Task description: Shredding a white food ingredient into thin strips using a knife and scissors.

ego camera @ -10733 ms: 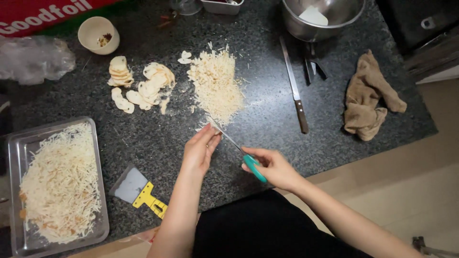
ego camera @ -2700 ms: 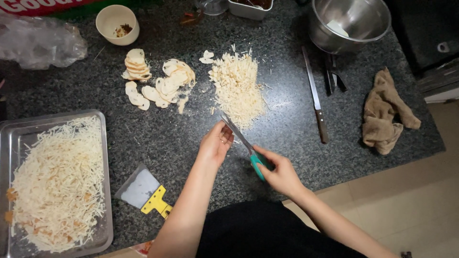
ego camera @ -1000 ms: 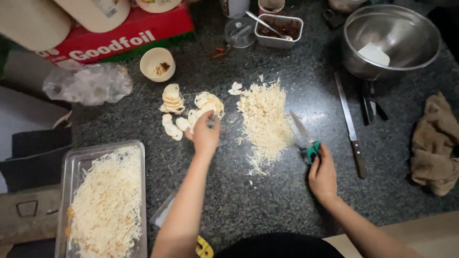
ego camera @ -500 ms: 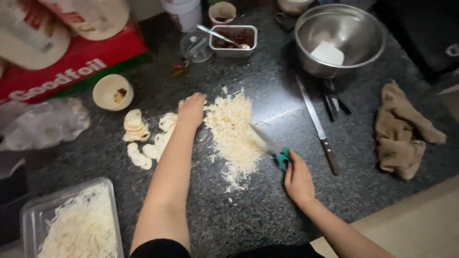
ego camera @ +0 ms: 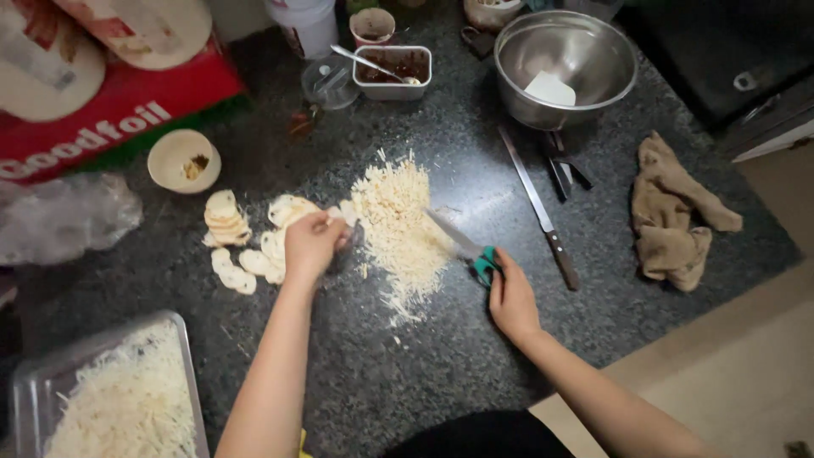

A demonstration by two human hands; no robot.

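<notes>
On the dark speckled bench (ego camera: 475,365), near its middle, a heap of fine pale shreds (ego camera: 397,229) lies between the two hands. The left hand (ego camera: 312,244) is closed over one of the pale round slices (ego camera: 254,242), at the edge of the cluster nearest the shred heap; the rest of the slices fan out toward nine o'clock of that hand, some stacked, some lying flat. The right hand (ego camera: 511,295) grips the teal handle of a knife (ego camera: 465,248), whose blade points toward ten o'clock and touches the heap's right-hand edge.

Judging by how things lie, the cutting looks well advanced: a metal tray (ego camera: 34,386) at seven o'clock already carries a thick layer of the same shreds, and the heap on the bench is sizeable. What remains uncut appears to be the cluster of slices, perhaps a dozen.

A second, longer knife (ego camera: 541,212) with a dark handle rests untouched at three o'clock of the heap, below a steel mixing bowl (ego camera: 566,61). A crumpled brown cloth (ego camera: 678,216) sits farther out at three o'clock, and a small cream bowl (ego camera: 182,159) at ten o'clock.
</notes>
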